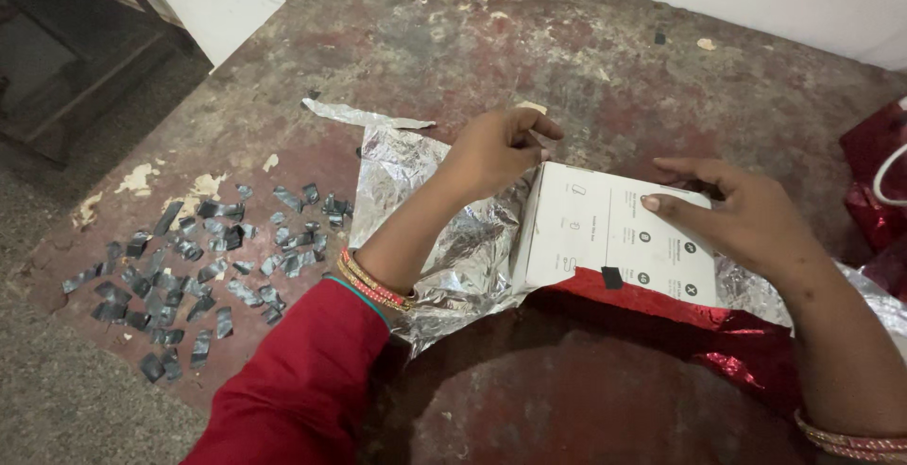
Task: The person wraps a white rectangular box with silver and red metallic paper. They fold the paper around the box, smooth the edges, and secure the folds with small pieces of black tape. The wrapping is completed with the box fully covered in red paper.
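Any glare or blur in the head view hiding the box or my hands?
Head view: dim, soft indoor light; the crinkled silver foil sheet glints mildly without washing out; the white cardboard box is evenly lit, its print slightly soft; left hand and right hand are sharp; shadow darkens the floor below the box.

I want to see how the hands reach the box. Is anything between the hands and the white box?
No. Both the left hand and the right hand already rest directly on the white box, which lies on crinkled silver foil. Nothing visible sits between them.
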